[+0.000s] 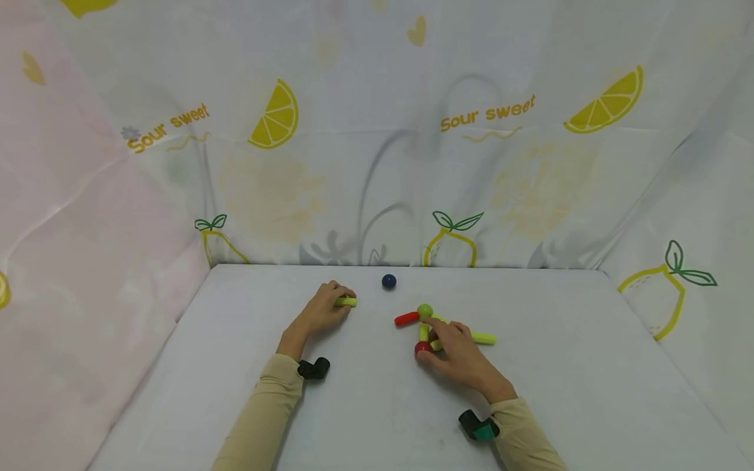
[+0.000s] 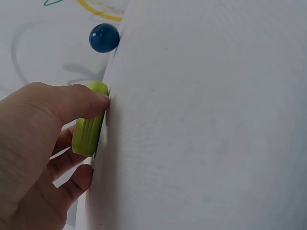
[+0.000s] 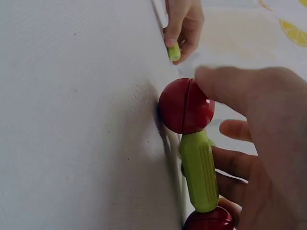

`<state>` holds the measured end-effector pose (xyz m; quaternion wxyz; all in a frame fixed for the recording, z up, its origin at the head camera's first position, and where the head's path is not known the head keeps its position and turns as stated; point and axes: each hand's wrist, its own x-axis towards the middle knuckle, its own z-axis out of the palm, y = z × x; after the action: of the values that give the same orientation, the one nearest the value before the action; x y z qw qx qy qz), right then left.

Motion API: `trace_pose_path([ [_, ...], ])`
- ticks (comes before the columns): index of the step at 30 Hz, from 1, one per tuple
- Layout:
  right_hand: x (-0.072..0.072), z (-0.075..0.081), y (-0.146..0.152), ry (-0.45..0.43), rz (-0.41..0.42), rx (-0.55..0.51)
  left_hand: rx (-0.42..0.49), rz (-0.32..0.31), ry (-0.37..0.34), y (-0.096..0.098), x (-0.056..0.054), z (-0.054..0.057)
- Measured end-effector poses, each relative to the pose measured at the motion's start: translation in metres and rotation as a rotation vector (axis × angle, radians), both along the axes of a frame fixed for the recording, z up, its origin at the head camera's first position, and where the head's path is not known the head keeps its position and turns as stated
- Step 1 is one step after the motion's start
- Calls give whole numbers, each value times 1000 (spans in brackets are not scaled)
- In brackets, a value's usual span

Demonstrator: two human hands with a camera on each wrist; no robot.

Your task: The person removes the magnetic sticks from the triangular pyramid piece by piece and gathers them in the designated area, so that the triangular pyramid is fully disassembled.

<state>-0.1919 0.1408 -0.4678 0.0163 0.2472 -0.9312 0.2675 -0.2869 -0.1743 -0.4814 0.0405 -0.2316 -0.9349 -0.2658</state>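
Observation:
My left hand [image 1: 323,311] pinches a short lime-green rod [image 2: 88,129] between thumb and fingers, low over the table at left. My right hand [image 1: 462,353] holds a joined piece of rods and balls, its thumb against a red ball [image 3: 186,106] and its fingers behind a ribbed green rod [image 3: 199,172]. A second red ball [image 3: 210,221] shows at that rod's other end. In the head view, a green ball [image 1: 425,311] sits at the piece's far corner, with a red rod [image 1: 406,318] pointing left from it. Part of the piece is hidden under the hand.
A dark blue ball [image 1: 389,282] lies near the back edge of the white table [image 1: 365,405]. Another green rod [image 1: 485,338] sticks out to the right of my right hand; whether it joins the piece is hidden. A printed cloth [image 1: 365,131] hangs behind the table.

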Motion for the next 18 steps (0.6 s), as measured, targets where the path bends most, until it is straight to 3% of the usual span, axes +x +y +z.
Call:
trace_pose_path([
  [11, -17, 3, -3, 69, -132, -99, 42, -5, -47, -3, 1, 2],
  [18, -34, -1, -2, 7, -200, -103, 117, -4, 32, -1, 4, 5],
])
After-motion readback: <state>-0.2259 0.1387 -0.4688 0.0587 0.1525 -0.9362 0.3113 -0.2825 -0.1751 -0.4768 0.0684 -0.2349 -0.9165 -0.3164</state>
